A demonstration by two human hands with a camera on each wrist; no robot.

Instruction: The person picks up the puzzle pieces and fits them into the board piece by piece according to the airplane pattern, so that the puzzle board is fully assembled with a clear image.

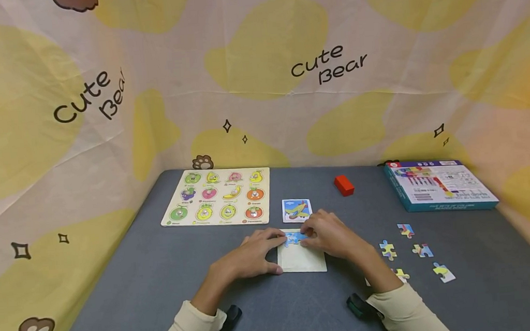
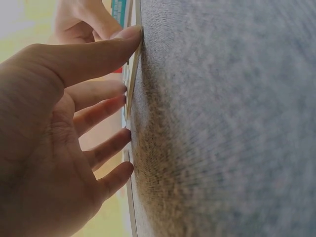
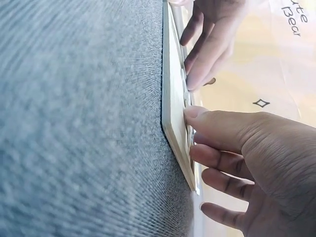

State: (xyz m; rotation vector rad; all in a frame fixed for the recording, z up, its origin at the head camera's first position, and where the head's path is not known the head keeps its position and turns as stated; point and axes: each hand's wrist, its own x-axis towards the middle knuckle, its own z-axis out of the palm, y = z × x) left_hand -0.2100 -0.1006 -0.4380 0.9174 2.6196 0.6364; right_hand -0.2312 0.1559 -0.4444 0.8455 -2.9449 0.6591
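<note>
A pale wooden puzzle board [image 1: 301,261] lies flat on the table, with blue-and-white jigsaw pieces [image 1: 293,238] along its far edge. My left hand [image 1: 253,253] rests at the board's left side. Its thumb touches the near left edge, its index fingertip lies by the pieces, and the other fingers extend loosely. At the upper right of the board, my right hand [image 1: 333,235] pinches a blue jigsaw piece [image 1: 302,237] between thumb and index finger. Its fingers partly hide that piece. Just beyond the board lies a picture card [image 1: 296,210] of a yellow airplane.
Several loose jigsaw pieces [image 1: 423,250] are scattered right of my right forearm. A fruit picture board [image 1: 216,198] lies at the back left. A red block [image 1: 344,185] sits at the back, and a flat teal-sided box [image 1: 441,185] at the back right. Patterned cloth [image 1: 255,46] hangs behind.
</note>
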